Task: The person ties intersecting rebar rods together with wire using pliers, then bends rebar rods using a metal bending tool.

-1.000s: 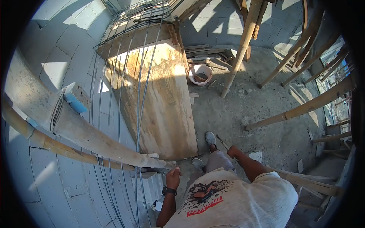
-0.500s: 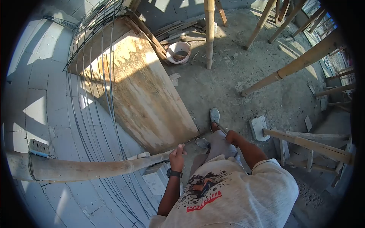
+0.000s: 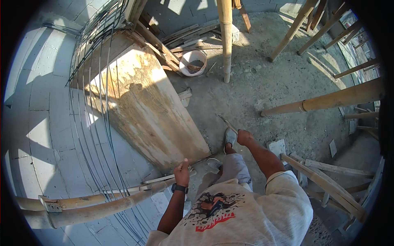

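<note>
My right hand [image 3: 245, 137] is closed round one end of a thin metal tool [image 3: 228, 124], which points forward and left over the concrete floor beside my shoe. My left hand [image 3: 182, 171], with a dark watch at the wrist, is held low with its fingers curled; what it holds, if anything, is too small to make out. It is near the lower edge of a stained plywood panel [image 3: 152, 106]. Several long rebars [image 3: 107, 102] run down past the panel's left side.
Bamboo props stand ahead, one upright [image 3: 226, 45], another slanting in from the right [image 3: 328, 101]. A pinkish bucket [image 3: 193, 63] sits by scrap boards. Bamboo poles [image 3: 102, 208] cross low left. A wooden frame [image 3: 324, 186] lies right, near a pale slab [image 3: 277, 146].
The view has turned and shifted, so the panel sits further left. My right hand has lifted the tool, and it now points forward. My left hand has moved away from the bamboo pole's end.
</note>
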